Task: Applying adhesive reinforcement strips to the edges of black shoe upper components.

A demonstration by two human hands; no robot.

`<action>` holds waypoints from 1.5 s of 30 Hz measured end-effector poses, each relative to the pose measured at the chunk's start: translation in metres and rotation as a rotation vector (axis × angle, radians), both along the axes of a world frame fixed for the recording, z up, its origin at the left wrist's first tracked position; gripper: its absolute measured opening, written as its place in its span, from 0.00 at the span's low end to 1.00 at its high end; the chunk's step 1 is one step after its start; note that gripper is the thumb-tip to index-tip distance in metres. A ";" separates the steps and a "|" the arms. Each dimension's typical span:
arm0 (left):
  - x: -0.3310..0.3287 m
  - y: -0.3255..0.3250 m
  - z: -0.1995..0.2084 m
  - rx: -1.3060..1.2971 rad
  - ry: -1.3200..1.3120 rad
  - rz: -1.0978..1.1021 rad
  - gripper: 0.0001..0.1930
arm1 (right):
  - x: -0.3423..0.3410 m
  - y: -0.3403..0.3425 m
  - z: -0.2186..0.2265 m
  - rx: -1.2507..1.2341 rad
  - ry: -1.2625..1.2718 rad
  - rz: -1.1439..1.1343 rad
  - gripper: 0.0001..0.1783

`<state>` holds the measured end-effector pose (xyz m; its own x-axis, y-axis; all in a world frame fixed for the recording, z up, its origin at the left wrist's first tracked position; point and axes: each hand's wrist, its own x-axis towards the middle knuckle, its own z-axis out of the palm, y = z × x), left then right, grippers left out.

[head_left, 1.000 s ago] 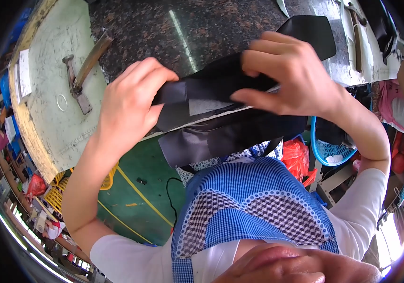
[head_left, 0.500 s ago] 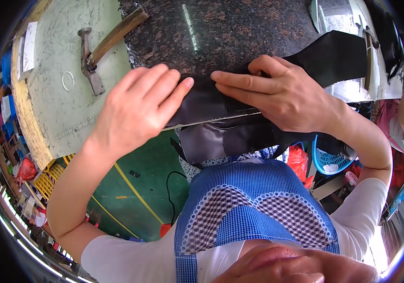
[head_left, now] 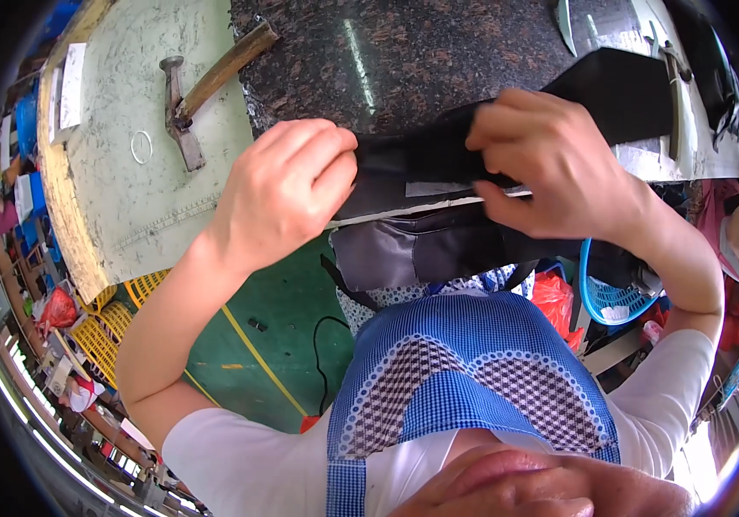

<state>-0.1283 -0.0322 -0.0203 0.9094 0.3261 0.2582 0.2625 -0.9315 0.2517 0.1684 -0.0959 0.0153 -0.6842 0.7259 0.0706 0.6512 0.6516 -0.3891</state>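
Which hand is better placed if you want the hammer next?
Probably the left hand: the hammer lies nearer to it, while the right hand is farther off, across the black material.

black material point(head_left: 421, 153) partly hidden by hands point(head_left: 287, 185) point(head_left: 555, 168), right fingers point(head_left: 507, 127) blurred, dark slab point(head_left: 438, 52) cropped above

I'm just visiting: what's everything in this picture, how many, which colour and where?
Worktop: one, pale green, upper left
Stone slab: one, speckled dark brown, upper middle
Hammer: one, brown handle, grey head, left
Ring: one, white, left of hammer
Black material: count unclear, black, near edge
Blue basket: one, blue, lower right
Yellow baskets: several, yellow, lower left
Red bags: at least two, red, both sides
Floor: one, green, below
Background clutter: too small to tell
Apron: one, blue checked, worn
Left hand: one, bare, material's left end
Right hand: one, bare, farther right
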 end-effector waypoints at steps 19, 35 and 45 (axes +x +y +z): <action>0.008 0.023 -0.016 -0.679 -0.273 0.238 0.08 | -0.050 -0.004 -0.035 -0.051 0.378 -0.372 0.19; -0.021 0.061 0.010 0.104 0.109 -0.322 0.25 | -0.040 0.001 -0.028 0.181 -0.044 0.081 0.24; -0.006 0.023 0.028 -0.104 0.229 -0.199 0.34 | 0.010 -0.016 0.009 0.041 -0.108 -0.039 0.07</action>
